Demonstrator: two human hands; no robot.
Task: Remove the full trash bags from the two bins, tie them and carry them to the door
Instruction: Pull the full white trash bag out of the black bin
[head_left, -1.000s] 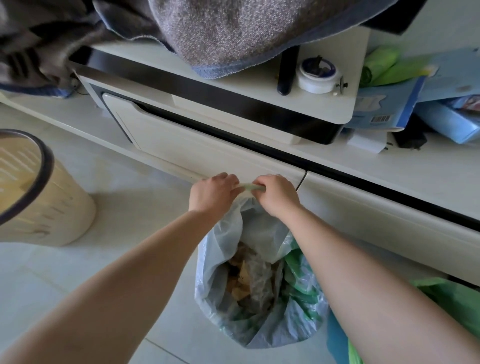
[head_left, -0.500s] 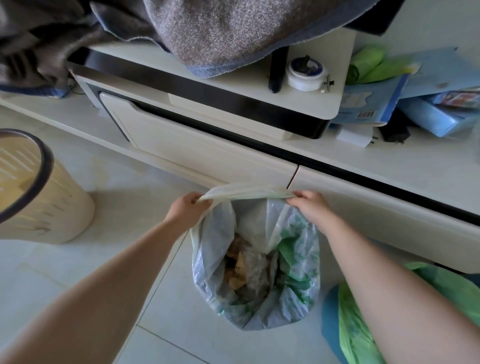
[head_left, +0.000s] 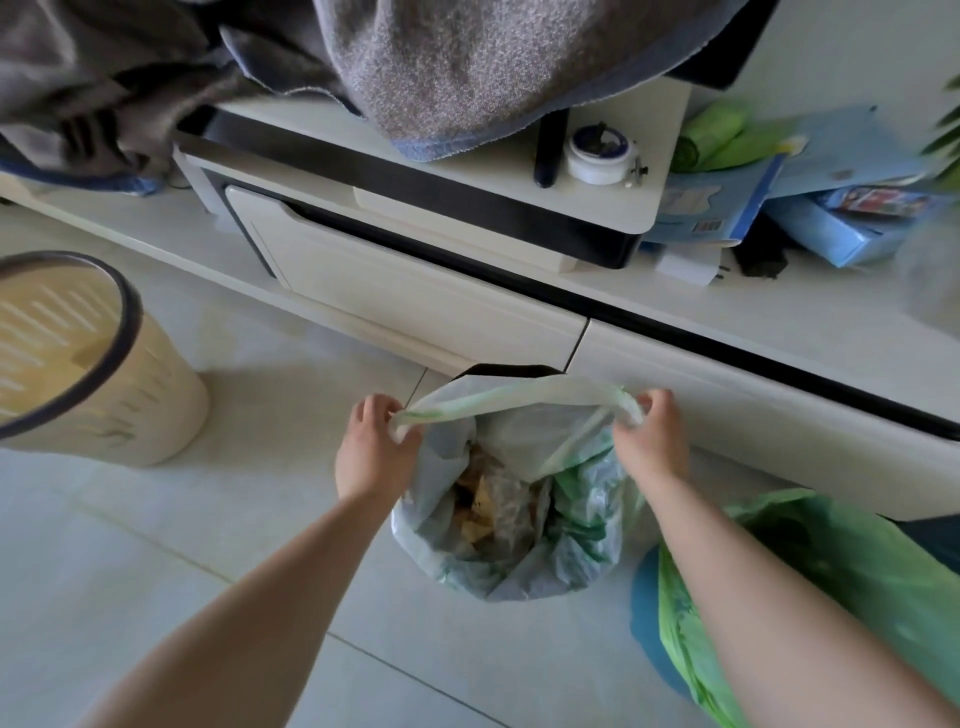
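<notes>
A translucent white trash bag (head_left: 582, 540) with green print stands on the tiled floor in front of the cabinet, its mouth held wide. Food scraps and wrappers show inside. My left hand (head_left: 371, 449) pinches the bag's left rim and my right hand (head_left: 649, 439) pinches the right rim, with the far edge of the rim stretched taut between them. A cream bin (head_left: 104, 395) with a dark rim stands at the left, with no bag in it. At the lower right a blue bin (head_left: 647, 618) holds a green trash bag (head_left: 841, 577).
A low white cabinet (head_left: 426, 306) with drawers runs behind the bag. On it lie a grey towel (head_left: 493, 67), a white tin (head_left: 600, 156), green bag rolls (head_left: 719, 130) and blue packets (head_left: 841, 234).
My hands were together at the top of the bag one second ago. They have moved apart along the rim, pulling the bag's mouth open wide.
</notes>
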